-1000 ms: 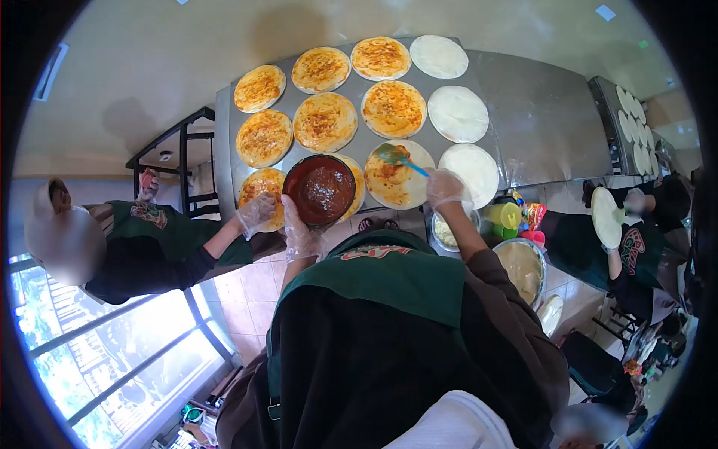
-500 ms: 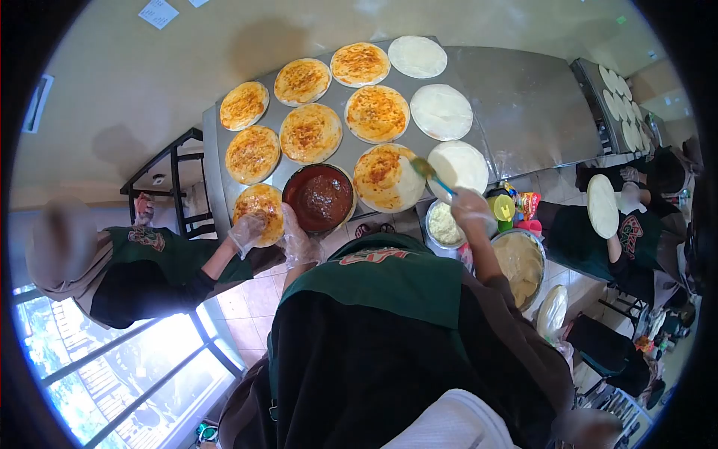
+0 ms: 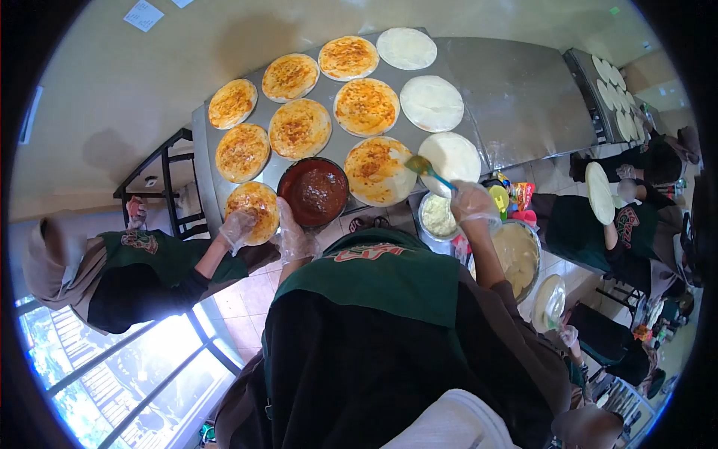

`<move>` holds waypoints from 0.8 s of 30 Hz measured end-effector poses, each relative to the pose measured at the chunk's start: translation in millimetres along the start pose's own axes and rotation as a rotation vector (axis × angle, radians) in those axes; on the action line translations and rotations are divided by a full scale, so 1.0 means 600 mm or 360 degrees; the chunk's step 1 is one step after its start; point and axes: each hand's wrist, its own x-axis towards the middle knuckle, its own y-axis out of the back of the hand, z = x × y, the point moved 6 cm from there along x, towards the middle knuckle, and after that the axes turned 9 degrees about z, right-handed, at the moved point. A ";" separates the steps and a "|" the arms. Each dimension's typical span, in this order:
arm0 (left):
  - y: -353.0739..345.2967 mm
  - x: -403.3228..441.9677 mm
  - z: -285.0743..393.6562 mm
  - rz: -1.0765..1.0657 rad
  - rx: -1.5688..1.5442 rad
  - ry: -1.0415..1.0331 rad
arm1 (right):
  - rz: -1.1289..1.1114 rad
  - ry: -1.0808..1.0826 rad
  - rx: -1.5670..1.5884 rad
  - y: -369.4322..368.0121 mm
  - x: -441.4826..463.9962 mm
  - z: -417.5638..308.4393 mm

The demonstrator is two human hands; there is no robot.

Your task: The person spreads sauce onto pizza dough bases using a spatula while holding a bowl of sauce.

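Note:
My gloved right hand [image 3: 476, 205] is closed around a blue-handled spoon [image 3: 420, 165], its head coated with sauce. That head sits over the right edge of a dough round [image 3: 380, 170], which is sauced mostly on its left and middle and pale on its right. At the left side of a dark bowl [image 3: 314, 192] of red-brown sauce, my gloved left hand [image 3: 293, 233] grips the rim, with some fingers hidden. Plain dough rounds [image 3: 449, 165] lie to the right of the sauced one.
Several sauced rounds [image 3: 299, 129] cover the metal table [image 3: 516, 97]. A co-worker's gloved hand [image 3: 238, 230] touches a sauced round [image 3: 253, 212] at left. A bowl of white shreds [image 3: 438, 215] and a pale-filled basin [image 3: 518, 258] stand at right. Another co-worker holds a dough round [image 3: 599, 193].
The view has shifted slightly, so the table appears further left and up. Against the table, my right hand and the spoon have moved a little right. My left hand stays at the bowl.

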 end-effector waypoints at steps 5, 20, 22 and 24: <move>0.029 0.026 -0.025 0.0020 0.0029 0.0024 | -0.0068 0.0106 -0.0092 -0.117 0.059 -0.045; -0.002 0.155 -0.123 -0.0074 0.0903 -0.0517 | -0.0370 0.0379 0.0288 0.027 0.009 -0.180; -0.009 0.175 -0.135 -0.0016 0.0939 -0.0462 | -0.0346 0.0473 0.0403 0.005 -0.008 -0.171; -0.040 0.143 -0.130 -0.0226 0.0566 -0.0254 | -0.0176 0.0619 0.0679 -0.058 -0.011 -0.122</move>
